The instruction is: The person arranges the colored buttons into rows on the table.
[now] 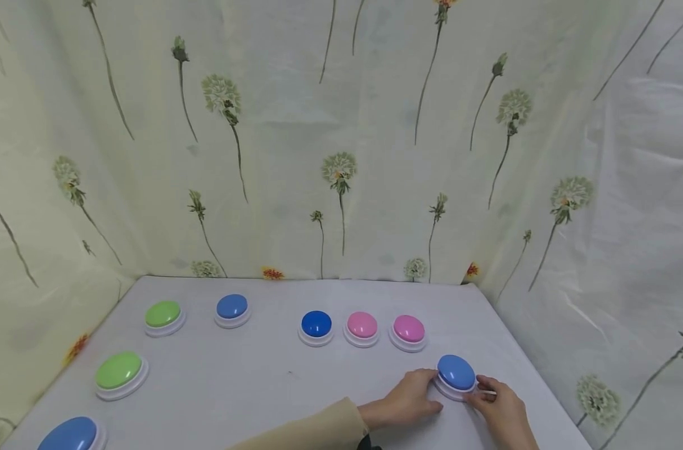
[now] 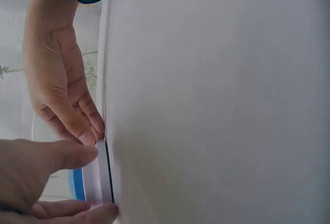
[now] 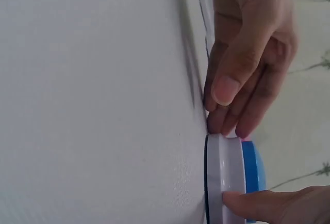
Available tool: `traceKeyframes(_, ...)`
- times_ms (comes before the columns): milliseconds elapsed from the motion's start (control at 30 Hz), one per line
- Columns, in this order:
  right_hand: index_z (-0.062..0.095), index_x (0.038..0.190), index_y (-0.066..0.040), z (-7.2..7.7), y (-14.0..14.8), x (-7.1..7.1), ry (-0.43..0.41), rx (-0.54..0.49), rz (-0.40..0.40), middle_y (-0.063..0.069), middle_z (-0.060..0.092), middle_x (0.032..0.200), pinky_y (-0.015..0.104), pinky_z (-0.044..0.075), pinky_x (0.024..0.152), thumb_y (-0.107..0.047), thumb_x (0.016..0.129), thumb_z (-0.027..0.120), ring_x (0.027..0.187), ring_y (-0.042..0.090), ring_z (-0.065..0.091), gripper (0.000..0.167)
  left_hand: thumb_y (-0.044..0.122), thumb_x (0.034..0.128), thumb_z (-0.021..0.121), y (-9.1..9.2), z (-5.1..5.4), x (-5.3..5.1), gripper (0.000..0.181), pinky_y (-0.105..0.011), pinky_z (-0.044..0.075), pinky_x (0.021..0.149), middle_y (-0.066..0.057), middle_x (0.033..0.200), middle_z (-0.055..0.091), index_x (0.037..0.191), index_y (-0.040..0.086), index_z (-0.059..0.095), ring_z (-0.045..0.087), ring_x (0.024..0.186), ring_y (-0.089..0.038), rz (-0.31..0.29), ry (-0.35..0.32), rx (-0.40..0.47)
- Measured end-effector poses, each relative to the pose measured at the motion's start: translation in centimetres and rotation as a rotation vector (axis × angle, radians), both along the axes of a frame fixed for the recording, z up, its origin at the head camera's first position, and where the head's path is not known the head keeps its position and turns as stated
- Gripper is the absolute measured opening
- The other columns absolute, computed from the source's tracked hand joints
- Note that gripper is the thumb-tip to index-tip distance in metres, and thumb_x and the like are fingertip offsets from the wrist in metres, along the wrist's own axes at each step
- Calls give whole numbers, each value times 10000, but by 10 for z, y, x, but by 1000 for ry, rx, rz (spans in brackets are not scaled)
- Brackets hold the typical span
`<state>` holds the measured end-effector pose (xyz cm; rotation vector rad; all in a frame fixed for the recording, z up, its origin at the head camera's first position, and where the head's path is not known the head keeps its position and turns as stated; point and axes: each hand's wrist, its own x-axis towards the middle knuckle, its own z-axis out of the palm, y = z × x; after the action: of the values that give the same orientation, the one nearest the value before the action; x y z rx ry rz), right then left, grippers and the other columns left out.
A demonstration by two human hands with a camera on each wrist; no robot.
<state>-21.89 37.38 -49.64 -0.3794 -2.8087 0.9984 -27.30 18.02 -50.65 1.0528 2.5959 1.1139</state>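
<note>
A blue dome push button (image 1: 456, 373) on a round white base sits near the table's right side, between two hands. The left hand (image 1: 407, 400) touches the base's left edge with its fingertips; the thumb stands a little apart from it. From the other side the right hand (image 1: 501, 412) pinches the rim, its thumb (image 3: 242, 203) lying against the white base. Seen edge-on in the left wrist view, the same base (image 2: 95, 180) shows between the hands, low on the table surface. The underside is hidden.
Behind stand a dark blue button (image 1: 316, 324), a pink button (image 1: 362, 325) and a magenta button (image 1: 408, 328). Further left are green buttons (image 1: 164, 314) and blue buttons (image 1: 232, 306). Floral-patterned cloth (image 1: 341, 125) hangs around the white table (image 1: 251, 387).
</note>
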Motion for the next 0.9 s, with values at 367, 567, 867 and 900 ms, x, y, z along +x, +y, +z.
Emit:
traceKeyframes(367, 537, 1226, 164, -4, 6, -33, 125, 35, -27, 352, 599, 1171, 400, 577, 746, -123, 845, 698, 1039, 447, 634, 504, 360, 837, 716, 24, 3, -22, 687, -158, 387, 1039, -93, 1442, 481, 1384, 11, 488, 496, 1274, -90, -116, 158, -209)
traceKeyframes(567, 483, 1254, 197, -4, 3, -46, 149, 51, -47, 390, 550, 1204, 436, 555, 819, -106, 865, 673, 1090, 478, 596, 528, 397, 862, 683, 33, 10, -27, 717, -188, 366, 1073, -158, 1507, 386, 1430, 36, 436, 432, 1352, -143, -142, 118, -282)
traceKeyframes(867, 371, 1350, 183, -8, 4, -60, 185, -6, -65, 408, 486, 1277, 497, 493, 921, -89, 889, 628, 1174, 512, 522, 594, 371, 862, 681, 37, 11, -38, 542, -142, 441, 948, -136, 1426, 477, 1278, 33, 602, 549, 1121, -51, -155, 121, -266)
traceKeyframes(900, 356, 1359, 184, -9, 5, -61, 182, -9, -62, 412, 473, 1287, 499, 486, 927, -87, 892, 616, 1184, 516, 511, 600, 369, 862, 682, 38, 11, -39, 537, -136, 447, 930, -130, 1407, 492, 1276, 36, 606, 554, 1090, -44, -157, 120, -264)
